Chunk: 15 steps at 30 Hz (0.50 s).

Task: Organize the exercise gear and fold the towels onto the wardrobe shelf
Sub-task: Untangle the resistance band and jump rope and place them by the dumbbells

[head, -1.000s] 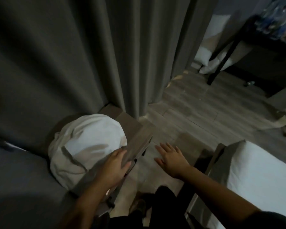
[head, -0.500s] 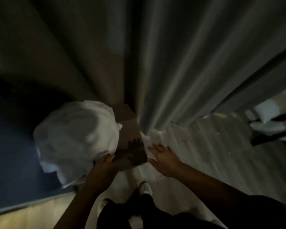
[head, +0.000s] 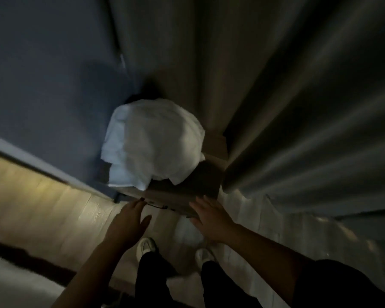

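Note:
A crumpled pile of white towels point(head: 152, 145) lies heaped on a low brown wooden stand point(head: 193, 192) in the corner between a blue wall and grey curtains. My left hand point(head: 129, 221) hovers just before the stand's front left edge, fingers spread, holding nothing. My right hand point(head: 211, 216) is at the stand's front right corner, fingers apart and empty; whether it touches the wood is unclear. The image is dim and blurred.
Heavy grey curtains point(head: 287, 96) hang to the right and behind the stand. A blue wall point(head: 42, 85) with a pale baseboard runs on the left. Light wooden floor point(head: 42, 205) spreads below. My legs and white shoes point(head: 146, 245) stand close to the stand.
My left hand has come off the stand's edge and pulled back a little. The view has swung left, so the towel pile now sits centred; the bed and table are out of sight.

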### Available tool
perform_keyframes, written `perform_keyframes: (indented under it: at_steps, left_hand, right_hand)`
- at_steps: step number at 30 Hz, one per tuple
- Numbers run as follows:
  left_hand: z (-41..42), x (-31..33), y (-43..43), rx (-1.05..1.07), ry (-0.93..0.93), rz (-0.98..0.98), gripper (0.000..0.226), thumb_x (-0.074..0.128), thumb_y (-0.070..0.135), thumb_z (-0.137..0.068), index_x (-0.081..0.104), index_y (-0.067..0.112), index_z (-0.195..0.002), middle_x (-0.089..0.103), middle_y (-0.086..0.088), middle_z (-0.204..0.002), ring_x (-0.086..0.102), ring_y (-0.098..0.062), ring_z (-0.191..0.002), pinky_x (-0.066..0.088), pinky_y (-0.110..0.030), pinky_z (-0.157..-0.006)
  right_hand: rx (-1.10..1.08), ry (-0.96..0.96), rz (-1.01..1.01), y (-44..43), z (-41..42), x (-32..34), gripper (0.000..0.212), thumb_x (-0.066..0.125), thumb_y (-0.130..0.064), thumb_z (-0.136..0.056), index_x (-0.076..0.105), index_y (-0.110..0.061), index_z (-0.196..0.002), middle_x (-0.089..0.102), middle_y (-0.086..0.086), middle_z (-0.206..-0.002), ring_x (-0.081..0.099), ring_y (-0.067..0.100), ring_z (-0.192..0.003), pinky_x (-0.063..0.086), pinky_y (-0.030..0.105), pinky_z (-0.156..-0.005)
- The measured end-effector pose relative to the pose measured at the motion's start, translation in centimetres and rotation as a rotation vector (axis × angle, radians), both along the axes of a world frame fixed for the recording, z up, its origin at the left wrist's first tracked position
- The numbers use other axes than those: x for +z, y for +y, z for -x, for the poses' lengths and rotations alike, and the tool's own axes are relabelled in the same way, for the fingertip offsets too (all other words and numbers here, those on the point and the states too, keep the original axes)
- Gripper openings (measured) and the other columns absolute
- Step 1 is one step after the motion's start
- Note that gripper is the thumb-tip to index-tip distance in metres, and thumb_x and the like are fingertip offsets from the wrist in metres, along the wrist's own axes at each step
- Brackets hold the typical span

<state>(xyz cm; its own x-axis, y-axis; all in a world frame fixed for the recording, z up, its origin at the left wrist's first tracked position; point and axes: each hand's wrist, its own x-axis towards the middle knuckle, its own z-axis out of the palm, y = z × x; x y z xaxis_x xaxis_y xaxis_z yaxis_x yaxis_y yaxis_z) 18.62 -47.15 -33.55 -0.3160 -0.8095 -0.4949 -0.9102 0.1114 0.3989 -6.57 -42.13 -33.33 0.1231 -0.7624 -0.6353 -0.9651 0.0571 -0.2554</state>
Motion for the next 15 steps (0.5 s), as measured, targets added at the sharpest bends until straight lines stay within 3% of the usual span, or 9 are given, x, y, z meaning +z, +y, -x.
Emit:
perform_keyframes:
  at_steps: [3,8,15]
  left_hand:
    - [0.0,-1.9,3.4,0.12,-0.095,-0.038,0.055,0.048,0.043,-0.099,0.037,0.021,-0.147,0.036,-0.004,-0.154,0.036,-0.02,-0.139,0.037,-0.033,-0.111]
    - [1.6,-7.7,8.3,0.235,-0.103,-0.078,0.054,0.046,0.041,-0.1,0.035,0.02,-0.148,0.033,-0.005,-0.155,0.032,-0.021,-0.142,0.033,-0.032,-0.113]
    - [2.0,-19.1,7.8,0.221,-0.216,-0.087,0.072,0.05,0.043,-0.097,0.012,0.026,-0.155,0.008,-0.004,-0.164,0.012,-0.023,-0.15,0.023,-0.043,-0.118]
  right_hand:
    - [0.175,0.004,-0.017,-0.4,0.4,-2.3,0.059,0.031,-0.048,-0.103,0.02,-0.023,-0.155,0.011,0.002,-0.164,0.004,0.023,-0.151,0.006,0.047,-0.119]
    - [0.414,0.016,-0.049,-0.5,0.1,-7.5,0.057,0.033,-0.043,-0.103,0.02,-0.022,-0.155,0.01,0.003,-0.164,0.003,0.024,-0.151,0.008,0.049,-0.12]
    - [0.411,-0.041,0.061,1.5,-1.9,-18.3,0.062,0.036,-0.041,-0.101,0.012,-0.022,-0.156,0.001,0.005,-0.165,-0.004,0.021,-0.151,0.003,0.037,-0.119]
